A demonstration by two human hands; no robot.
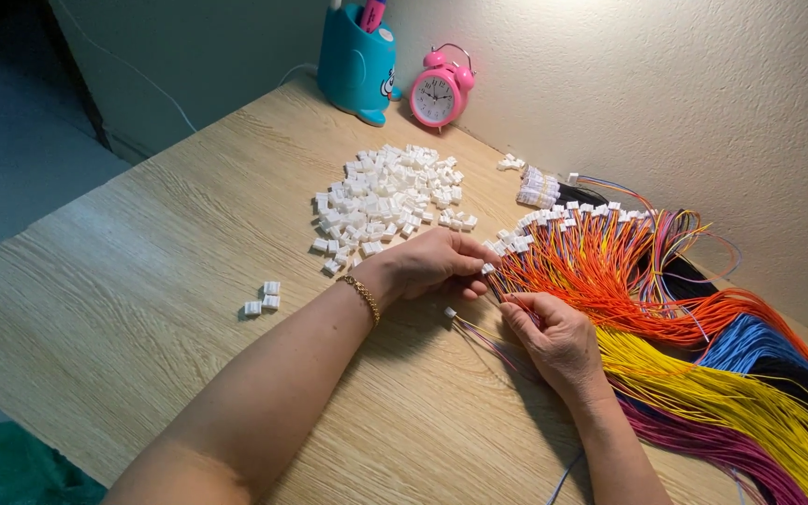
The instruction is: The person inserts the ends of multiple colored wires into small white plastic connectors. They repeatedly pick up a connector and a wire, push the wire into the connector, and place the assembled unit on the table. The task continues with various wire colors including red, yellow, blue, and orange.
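Pale wood-grain table [142,309] spreading under both forearms, meeting a rough cream wall [656,84] along its far edge.

Nearest the front edge, right hand [558,341] lying palm down, fingers curled narrow and pinching thin wires [493,332] against the tabletop; one small white connector [450,312] lying loose just beside those fingertips. Left hand [437,265] reaching across from the left, gold bracelet [362,297] circling its wrist, thumb and fingers closing on a white connector [487,268] at the tip of an orange wire. Both hands working just apart, at the near end of the wire bundle [628,281].

Bundle fanning toward the right edge: orange strands on top, yellow [731,393], purple, blue [750,341] and black beneath, many already capped with white connectors [563,217] at their far ends.

Three stray connectors [264,299] sitting well apart toward the left edge.

Farther back, mid-table, a heap of loose white connectors [385,196] lying near the left hand's knuckles. A clear bundle of small parts [537,187] resting close to the wall.

At the far edge, pink twin-bell alarm clock [439,91] standing beside a blue pen holder [357,65], both almost touching the wall.
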